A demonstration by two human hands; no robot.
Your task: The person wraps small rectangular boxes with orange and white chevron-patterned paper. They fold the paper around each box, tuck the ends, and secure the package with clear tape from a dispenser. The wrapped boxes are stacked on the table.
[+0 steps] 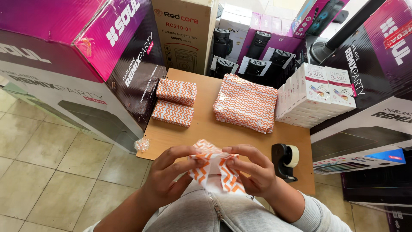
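1. Head view: a small packet half-wrapped in orange-and-white zigzag paper sat between both hands, just above the near edge of the wooden table and over the person's grey zipped top. Its long axis ran roughly from the table toward the body, and the loose white underside of the paper hung toward the person.
2. The left hand was curled against the packet's left side, thumb and forefinger pressed together on the paper's upper edge.
3. The right hand mirrored it, its fingertips pinching the same top fold, with the other fingers bent beneath.
4. The paper looked thin, creased and matte; the packet under it was hidden.
5. Farther back lay two wrapped boxes stacked on the left, a flat pile of wrapping sheets in the middle and rows of white cartons on the right.
6. A black tape dispenser stood just beside the right hand.
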